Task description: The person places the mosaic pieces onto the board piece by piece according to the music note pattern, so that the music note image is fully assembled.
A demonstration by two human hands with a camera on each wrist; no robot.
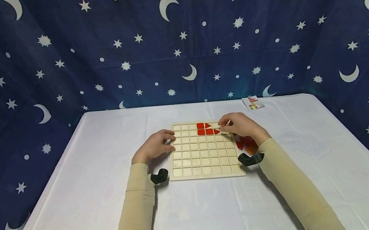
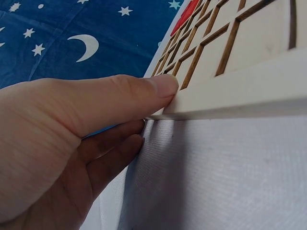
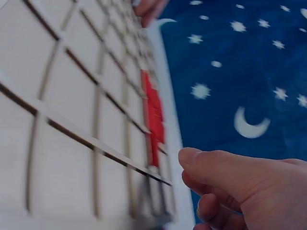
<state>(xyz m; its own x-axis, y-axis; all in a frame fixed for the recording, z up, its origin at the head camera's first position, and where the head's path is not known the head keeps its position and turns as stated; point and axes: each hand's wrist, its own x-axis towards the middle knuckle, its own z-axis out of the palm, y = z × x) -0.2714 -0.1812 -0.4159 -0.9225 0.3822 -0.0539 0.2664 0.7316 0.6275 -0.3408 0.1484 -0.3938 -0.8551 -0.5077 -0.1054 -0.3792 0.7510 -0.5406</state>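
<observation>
A pale wooden grid board [image 1: 199,154] lies on the table. Near its far edge sit flat red pieces: a square [image 1: 200,125] with a triangle [image 1: 207,125] beside it, and two squares [image 1: 205,131] with a triangle [image 1: 217,131] in the row below. At the board's left edge is my left hand [image 1: 154,146]; its thumb [image 2: 165,85] touches the rim, with other fingers low alongside. My right hand [image 1: 240,124] hovers by the far right corner, fingers loosely bent and thumb apart. No piece shows between them in the right wrist view, where the red pieces [image 3: 153,112] look blurred.
Loose red and orange pieces [image 1: 247,143] lie right of the board, partly hidden by the right hand. A small printed card [image 1: 253,103] rests near the table's back edge. White cloth covers the table [image 1: 207,216]; a dark blue star-patterned curtain [image 1: 148,68] hangs behind.
</observation>
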